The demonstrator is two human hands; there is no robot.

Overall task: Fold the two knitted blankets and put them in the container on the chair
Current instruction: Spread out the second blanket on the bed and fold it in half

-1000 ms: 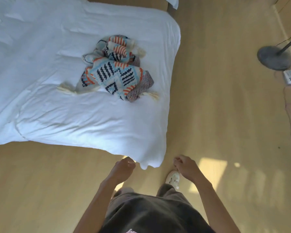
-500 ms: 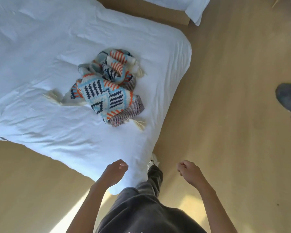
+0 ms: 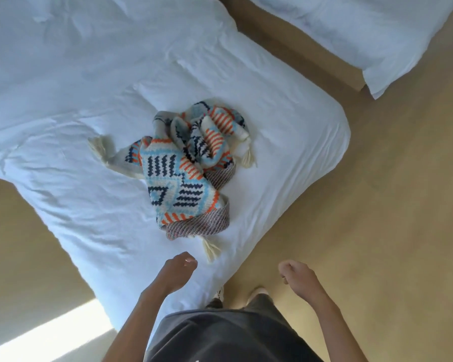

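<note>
A pale wood floor (image 3: 377, 205) is seen from above, with a white bed (image 3: 89, 100) filling the left and far part of the view. A second white bed (image 3: 351, 30) is seen at the far right, and a brown wooden base (image 3: 298, 48) shows between the two. A bright patch of sunlight (image 3: 50, 333) is cast on the floor at the near left.

The blanket (image 3: 178, 184) is left unfolded in a crumpled heap on the bed, toward its near right corner. It is knitted in cream, light blue, orange and navy geometric bands, and a reddish-grey woven underside is turned up along its near and right edges. Whether one blanket or two are bunched in the heap cannot be told. Cream tassels are spread out from it: one (image 3: 211, 250) at the near end, one at the left and one at the right.

The left hand (image 3: 179, 270) is held over the near corner of the bed, near the closest tassel but apart from it, and is clenched into a loose fist with nothing in it. The right hand (image 3: 298, 276) is held over the floor, to the right of the bed corner, its fingers likewise curled in with nothing grasped. A dark shirt (image 3: 220, 335) and the toes of light shoes (image 3: 256, 292) are seen between the forearms.
</note>
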